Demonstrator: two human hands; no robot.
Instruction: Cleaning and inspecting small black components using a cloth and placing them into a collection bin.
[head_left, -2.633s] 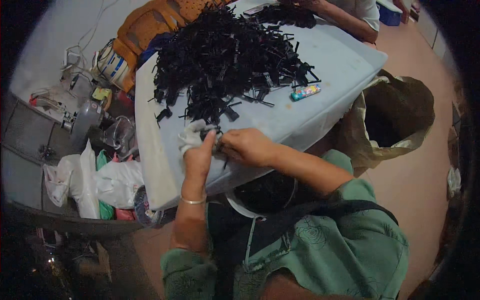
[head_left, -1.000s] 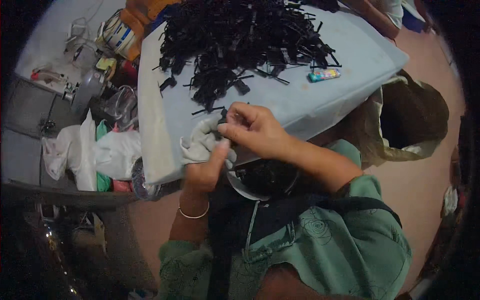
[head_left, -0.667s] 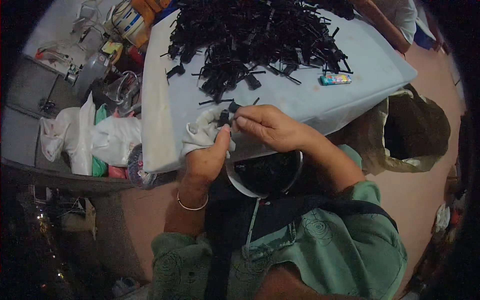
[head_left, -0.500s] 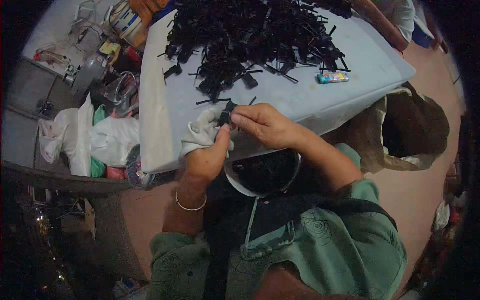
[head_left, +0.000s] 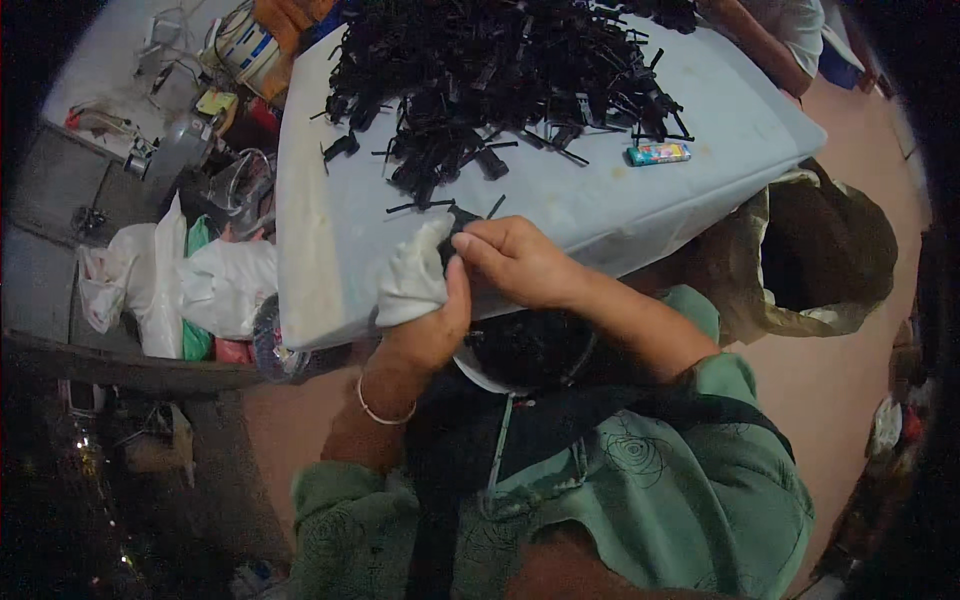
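Observation:
At the near edge of the pale covered table (head_left: 345,240), my left hand (head_left: 432,330) is closed around a small black plastic part (head_left: 463,216). A white cloth (head_left: 412,272) covers that hand's fingers, while its thumb is bare. My right hand (head_left: 525,262) pinches the same part from the right, thumb and forefinger together. Most of the part is hidden between the fingers; thin black prongs stick out past it. Just beyond lies a large pile of similar black parts (head_left: 510,90) with thin stems. Below my hands stands a round container (head_left: 478,376) with dark contents.
A small colourful packet (head_left: 658,154) lies right of the pile. An open dark sack (head_left: 845,270) stands on the floor at right. Plastic bags (head_left: 232,285) and assorted tools crowd the left side. Another person's arm (head_left: 760,45) rests at the far right corner.
My left hand has turned and shifted slightly right, so the cloth now shows a smoother side. My right hand has dropped a little, and both still hold the black part.

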